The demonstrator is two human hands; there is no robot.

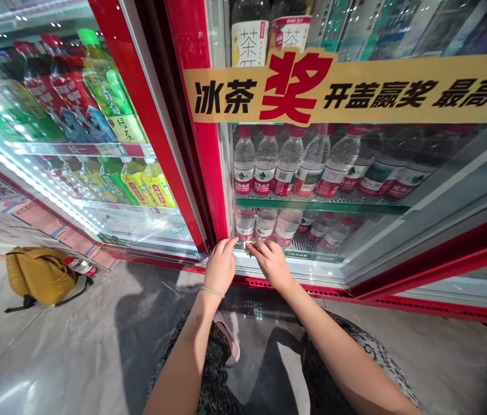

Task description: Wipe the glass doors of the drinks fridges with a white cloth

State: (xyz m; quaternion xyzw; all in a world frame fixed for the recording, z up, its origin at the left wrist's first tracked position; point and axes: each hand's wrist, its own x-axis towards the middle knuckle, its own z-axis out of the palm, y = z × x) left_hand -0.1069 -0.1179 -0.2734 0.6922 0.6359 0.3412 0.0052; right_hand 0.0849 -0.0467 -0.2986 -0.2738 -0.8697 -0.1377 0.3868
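Low at the front of the glass-fronted drinks fridge, my left hand rests by the foot of the red door frame, its fingers stretched forward with nothing visible in them. Close beside it, my right hand pinches a small white crumpled piece against the lower edge of the glass. What the piece is made of is too small to make out. Behind the glass, just above my fingers, stand red-labelled water bottles on the bottom level. More water bottles fill the shelf above.
A yellow banner crosses the glass. To the left, another fridge holds coloured drink bottles. On the grey floor lie a mustard backpack and a water bottle, beside stacked cartons. My knees straddle the space below.
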